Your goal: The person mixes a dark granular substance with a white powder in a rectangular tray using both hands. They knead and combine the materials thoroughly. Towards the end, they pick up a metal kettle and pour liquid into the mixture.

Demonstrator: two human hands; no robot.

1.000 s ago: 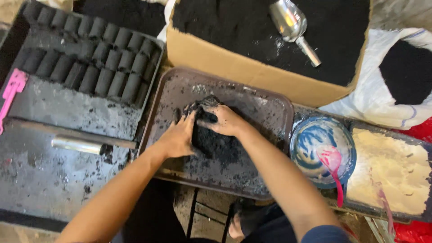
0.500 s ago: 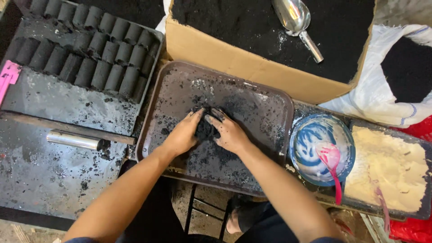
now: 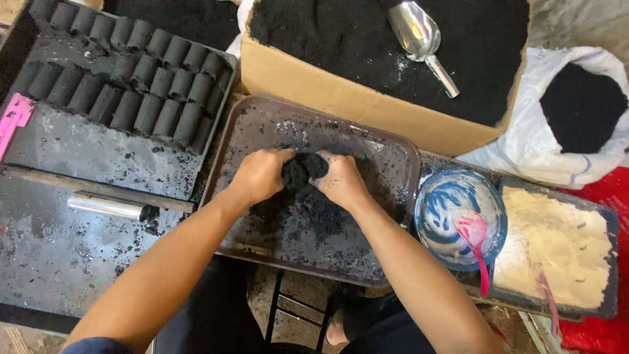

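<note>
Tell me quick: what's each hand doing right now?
Left hand: closed on the black lump, over the tray.
Right hand: closed on the same lump from the other side.

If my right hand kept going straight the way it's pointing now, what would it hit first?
The right hand points toward the left hand, so it would first press into the black lump held between them, above the brown tray.

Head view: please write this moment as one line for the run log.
left hand: pressing black lump | right hand: pressing same lump | place: over brown tray | metal scoop: in cardboard box
</note>
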